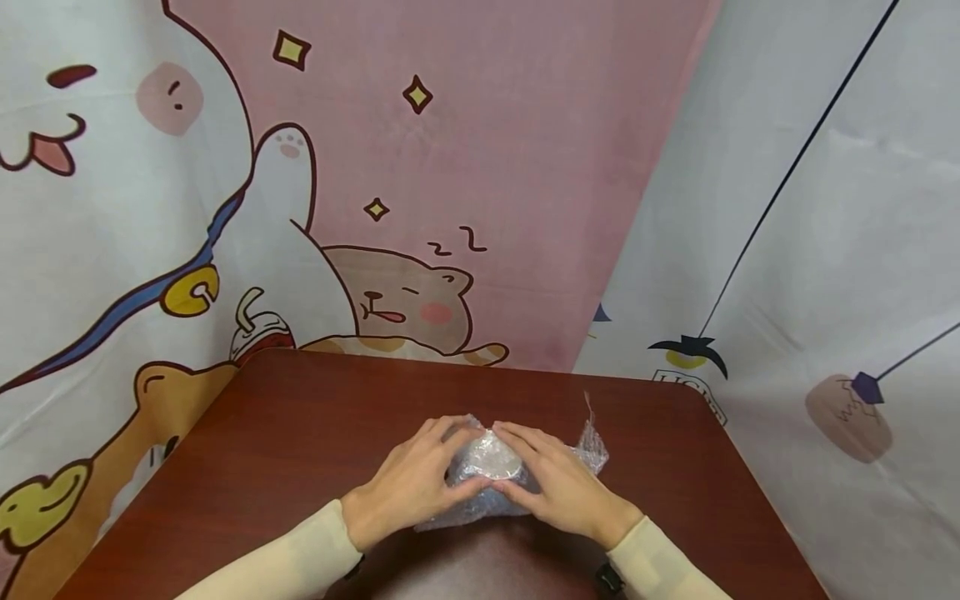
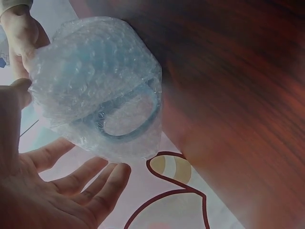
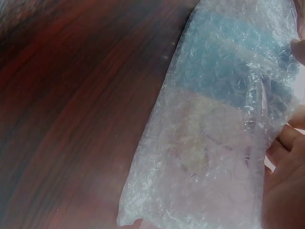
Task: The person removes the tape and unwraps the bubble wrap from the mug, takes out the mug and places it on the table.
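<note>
The left hand (image 1: pixel 411 479) and right hand (image 1: pixel 566 483) cup a blue mug (image 2: pixel 97 64) from both sides, fingers loosely bent, thumbs nearly meeting on the near side. Bubble wrap (image 1: pixel 487 460) surrounds the mug, its loose end pointing toward the far right corner. They sit midway between the side edges of the desk (image 1: pixel 300 433); whether resting or lifted, I cannot tell
</note>
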The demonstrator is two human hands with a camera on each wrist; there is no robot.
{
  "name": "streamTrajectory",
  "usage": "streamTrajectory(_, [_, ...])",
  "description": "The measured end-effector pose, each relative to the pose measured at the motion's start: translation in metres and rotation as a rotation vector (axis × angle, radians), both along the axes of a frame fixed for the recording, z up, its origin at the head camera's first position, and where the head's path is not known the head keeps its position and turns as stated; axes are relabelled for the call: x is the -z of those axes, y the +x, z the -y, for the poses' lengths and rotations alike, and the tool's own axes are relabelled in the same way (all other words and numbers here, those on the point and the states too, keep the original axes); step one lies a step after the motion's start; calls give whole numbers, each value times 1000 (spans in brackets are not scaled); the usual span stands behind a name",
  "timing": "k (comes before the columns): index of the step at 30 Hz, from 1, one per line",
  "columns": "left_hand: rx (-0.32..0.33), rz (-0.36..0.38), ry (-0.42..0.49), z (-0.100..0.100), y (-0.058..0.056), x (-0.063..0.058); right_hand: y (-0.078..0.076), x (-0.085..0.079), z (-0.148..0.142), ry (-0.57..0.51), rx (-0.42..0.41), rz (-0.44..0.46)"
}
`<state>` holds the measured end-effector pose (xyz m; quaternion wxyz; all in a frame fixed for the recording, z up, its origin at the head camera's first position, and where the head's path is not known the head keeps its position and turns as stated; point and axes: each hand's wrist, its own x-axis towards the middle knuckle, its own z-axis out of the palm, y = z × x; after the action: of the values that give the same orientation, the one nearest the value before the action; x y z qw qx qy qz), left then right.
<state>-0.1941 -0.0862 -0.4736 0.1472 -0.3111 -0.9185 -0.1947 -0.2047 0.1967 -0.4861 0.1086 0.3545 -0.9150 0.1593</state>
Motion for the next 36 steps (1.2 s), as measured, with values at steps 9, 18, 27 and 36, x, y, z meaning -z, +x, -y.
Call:
streamTrajectory(9, [-19, 18, 38, 2, 3, 0, -2, 1, 2, -3, -13, 0])
streamTrajectory(18, [-20, -2, 45, 2, 5, -2, -1, 1, 0, -5, -5, 5])
streamTrajectory(27, [-15, 10, 63, 3, 6, -2, -1, 2, 0, -14, -13, -4])
streamTrajectory(36, [1, -29, 96, 7, 8, -4, -1, 2, 0, -12, -1, 15])
